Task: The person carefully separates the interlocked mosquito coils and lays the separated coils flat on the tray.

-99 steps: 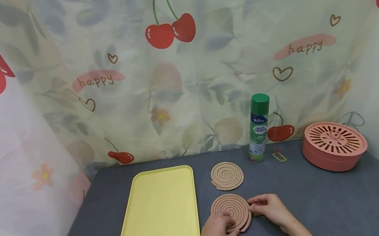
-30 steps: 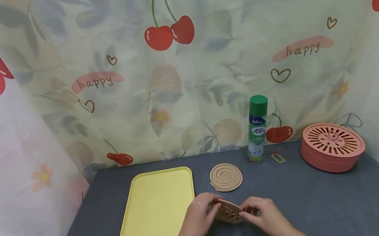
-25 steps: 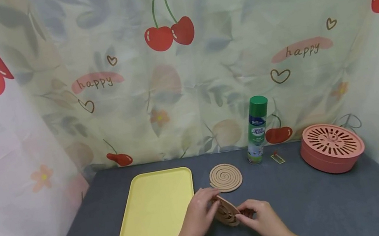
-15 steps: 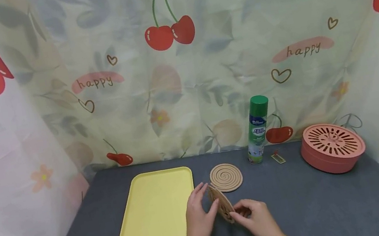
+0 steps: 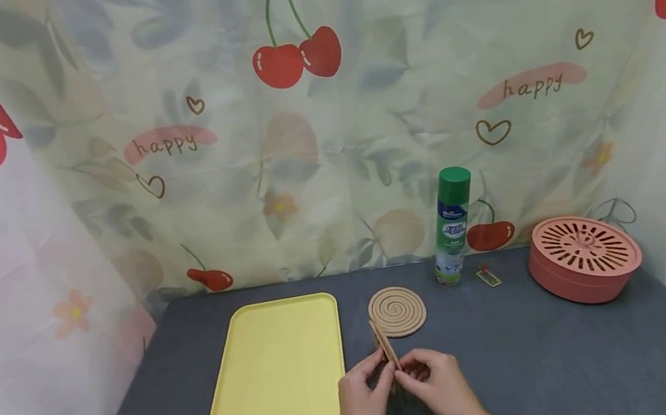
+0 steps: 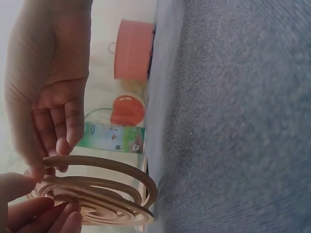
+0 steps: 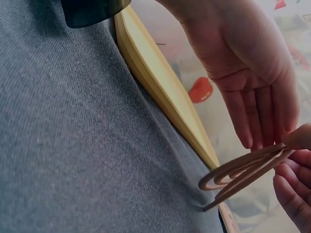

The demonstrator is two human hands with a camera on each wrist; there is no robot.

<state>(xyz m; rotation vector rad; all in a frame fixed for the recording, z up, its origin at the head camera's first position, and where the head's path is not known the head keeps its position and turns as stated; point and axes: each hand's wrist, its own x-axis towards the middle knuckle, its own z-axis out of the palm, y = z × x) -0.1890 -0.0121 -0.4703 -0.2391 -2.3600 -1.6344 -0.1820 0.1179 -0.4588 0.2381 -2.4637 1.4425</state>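
A tan mosquito coil (image 5: 384, 342) is held on edge between both hands, above the dark cloth. My left hand (image 5: 361, 397) pinches it from the left with thumb and fingers. From the right, my right hand (image 5: 438, 384) grips the near part of the coil between thumb and curled fingers. In the left wrist view, an outer ring of the coil (image 6: 104, 164) stands apart from the other rings. The right wrist view likewise has gaps between the coil's strands (image 7: 233, 167). Just beyond the hands, a second mosquito coil (image 5: 397, 310) lies flat.
A yellow tray (image 5: 278, 393) lies left of the hands. At the back stand a green spray can (image 5: 452, 231) and, near it, a small gold metal piece (image 5: 489, 277). A pink round slotted box (image 5: 586, 260) sits at the right. A patterned curtain (image 5: 320, 129) encloses the table.
The nearer coil has gone from flat on the cloth to held up on edge. My left hand has slid from its far edge down towards the right hand.
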